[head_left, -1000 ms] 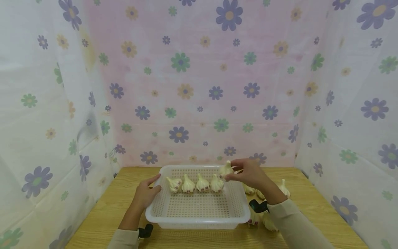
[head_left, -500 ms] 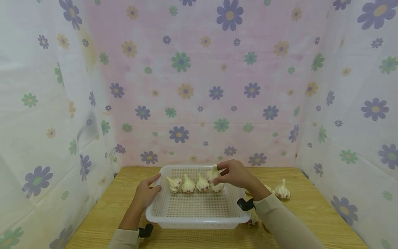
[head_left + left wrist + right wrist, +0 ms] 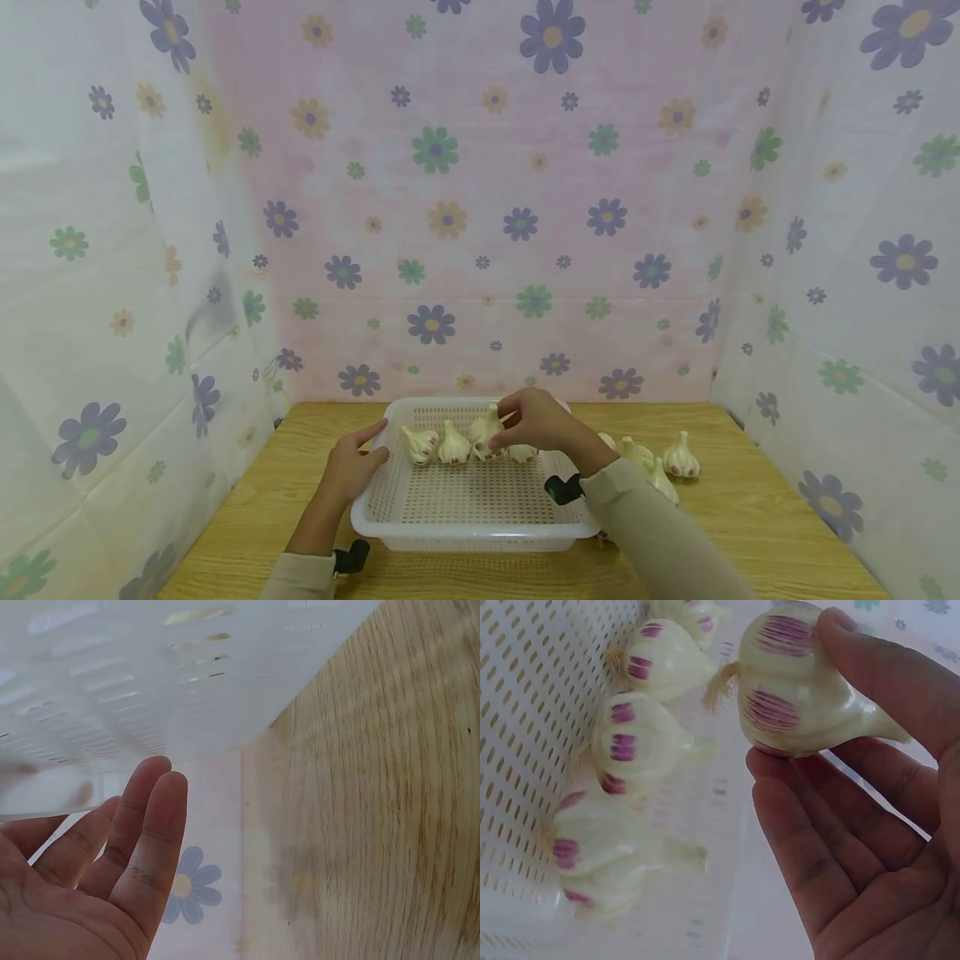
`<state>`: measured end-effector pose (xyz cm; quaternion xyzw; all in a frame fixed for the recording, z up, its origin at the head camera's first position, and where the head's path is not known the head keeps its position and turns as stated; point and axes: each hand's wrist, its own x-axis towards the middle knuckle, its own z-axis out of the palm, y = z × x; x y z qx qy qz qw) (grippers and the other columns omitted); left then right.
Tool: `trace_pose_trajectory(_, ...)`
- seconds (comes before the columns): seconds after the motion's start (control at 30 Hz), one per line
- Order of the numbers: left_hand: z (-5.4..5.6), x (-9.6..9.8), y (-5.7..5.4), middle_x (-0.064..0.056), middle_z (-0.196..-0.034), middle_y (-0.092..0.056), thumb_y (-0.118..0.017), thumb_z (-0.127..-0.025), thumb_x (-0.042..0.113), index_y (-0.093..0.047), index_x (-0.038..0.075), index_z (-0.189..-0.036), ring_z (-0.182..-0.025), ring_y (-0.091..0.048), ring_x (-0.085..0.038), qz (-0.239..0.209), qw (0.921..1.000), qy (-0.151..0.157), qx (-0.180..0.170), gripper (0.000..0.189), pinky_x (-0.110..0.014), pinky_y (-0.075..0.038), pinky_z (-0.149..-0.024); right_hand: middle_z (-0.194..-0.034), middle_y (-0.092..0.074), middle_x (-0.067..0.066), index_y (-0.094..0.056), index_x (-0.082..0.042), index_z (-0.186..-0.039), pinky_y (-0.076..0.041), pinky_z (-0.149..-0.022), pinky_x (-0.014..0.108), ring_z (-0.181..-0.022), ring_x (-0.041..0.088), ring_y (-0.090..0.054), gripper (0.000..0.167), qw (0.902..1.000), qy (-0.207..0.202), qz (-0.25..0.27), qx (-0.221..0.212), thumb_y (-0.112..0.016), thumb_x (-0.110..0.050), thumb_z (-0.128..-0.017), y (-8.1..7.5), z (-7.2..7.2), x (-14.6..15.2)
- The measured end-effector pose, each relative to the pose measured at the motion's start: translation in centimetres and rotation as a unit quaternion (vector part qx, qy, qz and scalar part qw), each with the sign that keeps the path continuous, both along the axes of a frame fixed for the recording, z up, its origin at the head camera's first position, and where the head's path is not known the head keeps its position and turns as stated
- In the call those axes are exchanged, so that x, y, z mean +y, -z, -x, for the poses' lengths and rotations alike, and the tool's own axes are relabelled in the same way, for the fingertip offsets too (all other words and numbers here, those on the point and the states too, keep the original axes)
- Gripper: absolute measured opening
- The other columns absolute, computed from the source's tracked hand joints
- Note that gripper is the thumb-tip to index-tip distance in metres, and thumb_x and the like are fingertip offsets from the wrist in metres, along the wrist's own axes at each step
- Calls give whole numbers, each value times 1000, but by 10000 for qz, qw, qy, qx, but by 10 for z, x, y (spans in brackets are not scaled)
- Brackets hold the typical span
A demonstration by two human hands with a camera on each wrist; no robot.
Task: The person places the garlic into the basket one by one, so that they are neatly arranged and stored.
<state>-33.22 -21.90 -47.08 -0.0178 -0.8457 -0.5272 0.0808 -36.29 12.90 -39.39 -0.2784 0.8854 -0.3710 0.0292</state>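
Note:
My right hand (image 3: 542,422) pinches a garlic bulb (image 3: 791,679) between thumb and fingertips, its stem toward the palm in the right wrist view. The bulb is above the white perforated plastic basket (image 3: 480,530), in front of a bulb in the row and partly hiding it. Several garlic bulbs (image 3: 453,444) with purple marks stand in a row along the basket's far side. At the basket's left side, my left hand (image 3: 351,468) holds the rim with thumb and index finger; its other fingers (image 3: 161,817) extend by the outer wall.
More garlic bulbs (image 3: 681,457) lie on the wooden table (image 3: 750,533) right of the basket, some hidden by my right forearm. Flower-printed cloth (image 3: 480,208) encloses the back and both sides. The basket's front half shows bare mesh.
My right hand has carried the held bulb leftward along the row and slightly lower, from the basket's back right toward its middle. My left hand and the basket have stayed put.

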Motion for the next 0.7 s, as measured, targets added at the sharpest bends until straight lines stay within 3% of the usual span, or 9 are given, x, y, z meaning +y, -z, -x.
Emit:
trace_pose_trajectory(0.17, 1, -1, 1, -27, -147, -56, -64, -91, 16, -57, 21, -150, -94, -74, -27, 2, 10000, 18, 2, 59, -39, -62, -65, -123, -74, 7, -76, -14, -120, -63, -82, 37, -104, 24, -75, 47, 9996, -24, 136, -258, -90, -33, -79, 6, 6, -17)
trace_pose_trajectory(0.37, 1, -1, 2, -28, -146, -56, -64, -91, 16, -58, 21, -149, -94, -74, -27, -20, 10000, 4, -20, 59, -39, -63, -66, -123, -74, 5, -79, -14, -115, -63, -76, 32, -100, 21, -76, 44, 9992, -177, 48, -351, -93, -28, -76, 11, 10, -36)
trace_pose_trajectory(0.63, 1, 0, 1, -27, -147, -56, -64, -92, 16, -58, 20, -150, -89, -74, -25, -23, 10000, 26, -17, 59, -38, -63, -65, -106, -79, 0, -80, -15, -106, -64, -77, 49, -91, 14, -76, 32, 9957, -365, 230, -817, -92, -17, -77, 20, 14, -55)
trace_pose_trajectory(0.7, 0, 0, 0, -27, -147, -56, -64, -91, 16, -58, 20, -149, -90, -74, -25, 16, 10000, 15, 18, 58, -38, -63, -65, -103, -79, -1, -81, -14, -103, -63, -73, 48, -88, 13, -76, 28, 9955, -400, 197, -832, -91, -17, -77, 20, 14, -60)
